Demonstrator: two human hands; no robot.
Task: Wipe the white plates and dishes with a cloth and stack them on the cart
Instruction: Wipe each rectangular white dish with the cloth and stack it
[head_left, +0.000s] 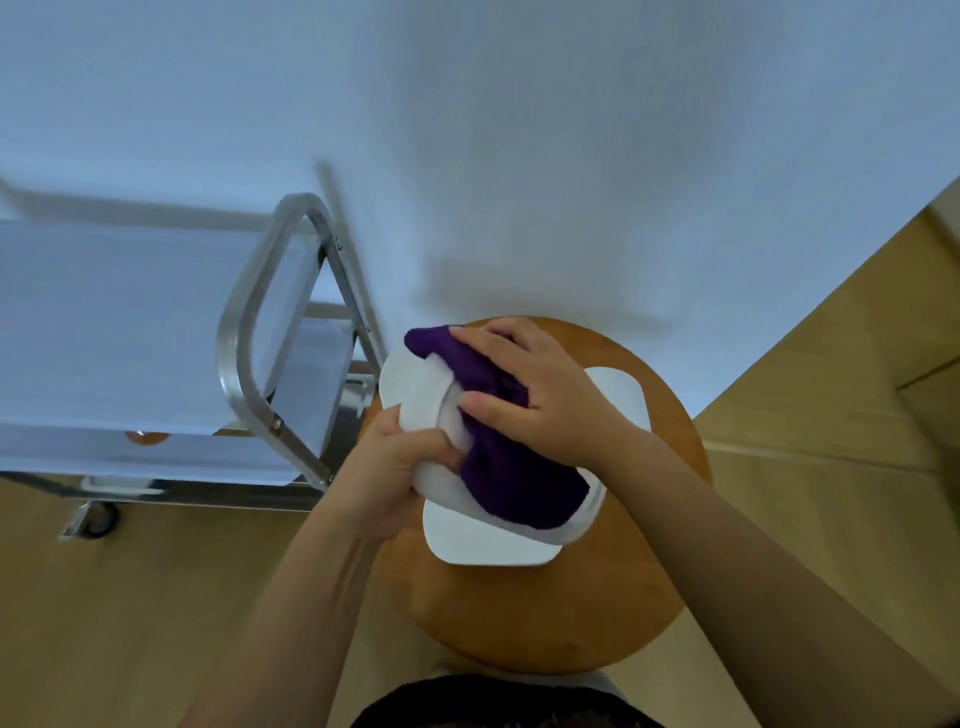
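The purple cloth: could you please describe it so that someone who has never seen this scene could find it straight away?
Start at the round wooden stool right of the metal cart. White dishes sit on it; the left hand holds one up. The purple cloth is bunched in that dish under the right hand, the only dark, soft thing among white pieces.

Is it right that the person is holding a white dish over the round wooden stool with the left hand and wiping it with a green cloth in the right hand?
Not quite: the cloth is purple, not green, as the head view shows. The rest holds: the left hand grips the white dish over the round wooden stool, and the right hand presses the cloth onto it.
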